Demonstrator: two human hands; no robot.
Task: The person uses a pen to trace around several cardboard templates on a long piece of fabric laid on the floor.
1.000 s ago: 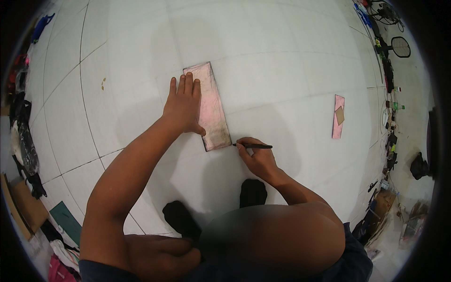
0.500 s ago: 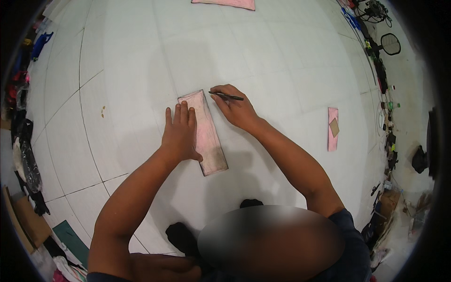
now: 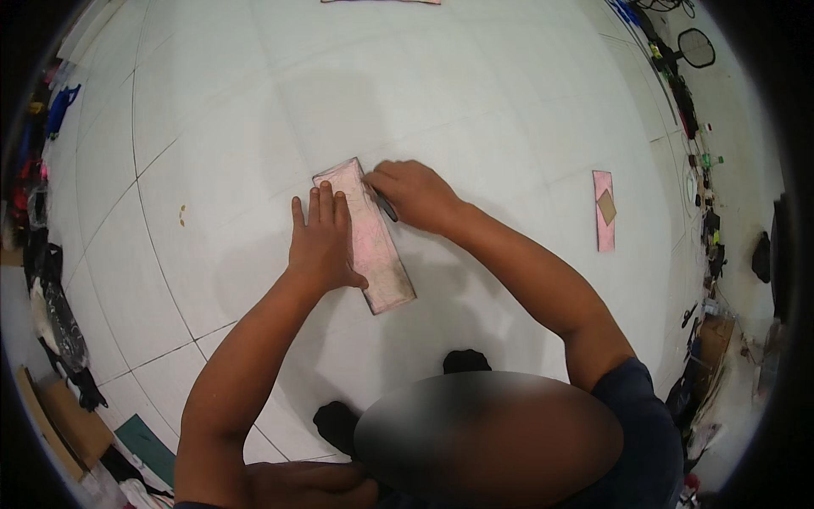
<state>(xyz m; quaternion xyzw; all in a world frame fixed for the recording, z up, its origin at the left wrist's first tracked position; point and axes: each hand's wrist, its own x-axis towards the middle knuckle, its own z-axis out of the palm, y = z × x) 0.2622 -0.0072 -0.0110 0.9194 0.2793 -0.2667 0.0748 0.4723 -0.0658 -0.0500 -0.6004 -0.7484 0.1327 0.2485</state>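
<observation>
A long pink rectangular piece, smudged grey toward its near end and dark along its edges, lies slightly slanted on the white tiled floor. My left hand presses flat on its left side, fingers stretched toward the far end and thumb near the lower left edge. At the far right edge of the piece, my right hand is closed around a slim black pen. The pen's back end slants toward me; its tip is hidden by the fingers.
To the right lies a narrow pink strip with a tan diamond-shaped piece on it. Another pink edge shows at the top. Cardboard and a green sheet lie lower left; clutter lines both walls.
My right hand has turned, bringing the pen from pointing left above the floor to the far right edge of the pink piece. My left hand stays on the piece. The view has shifted slightly.
</observation>
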